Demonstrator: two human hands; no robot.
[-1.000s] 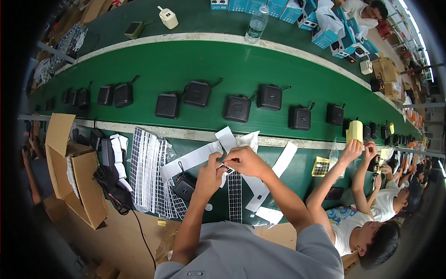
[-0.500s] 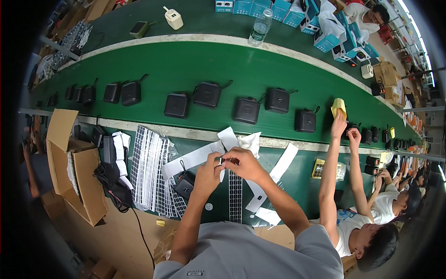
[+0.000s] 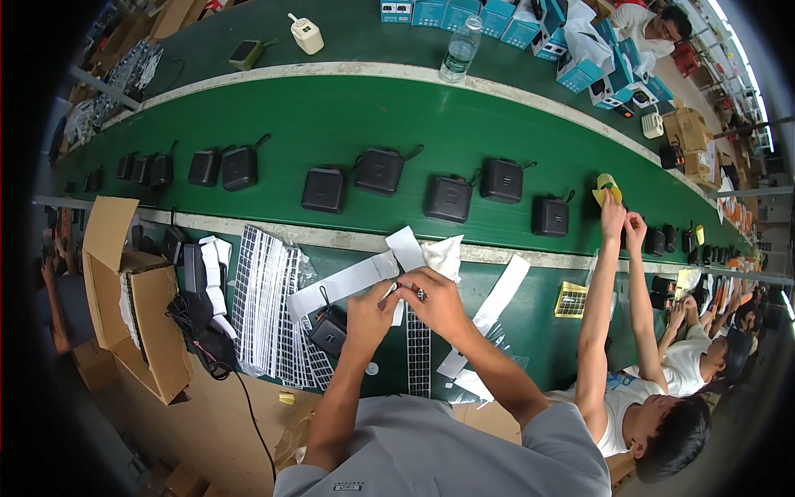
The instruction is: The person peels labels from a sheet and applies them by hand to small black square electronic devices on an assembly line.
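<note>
Workshop with a long green belt across the middle, a row of black devices on it, and a green counter along the near side, behind a pale rim. At the counter's left end, opened cardboard box; just beside it, dark cables. Next, overlapping gridded sheets, fanned toward the near edge. To their right, boxy black device with a loop, probably stiff and best taken by its sides. At mid-counter, left hand with thumb and fingers pinched on a small pale piece; touching it, right hand with fingers curled around a small dark item. Kind of either too small to tell; both presumably light and easily dropped, the pale piece perhaps thin and best held by its edges. Below the hands, gridded strip running to the near edge. Beyond the belt, clear bottle. Farther right, white paper strip lying aslant, then yellow gridded sheet near the counter's right part. Rightmost, co-worker in white reaching over the belt.
</note>
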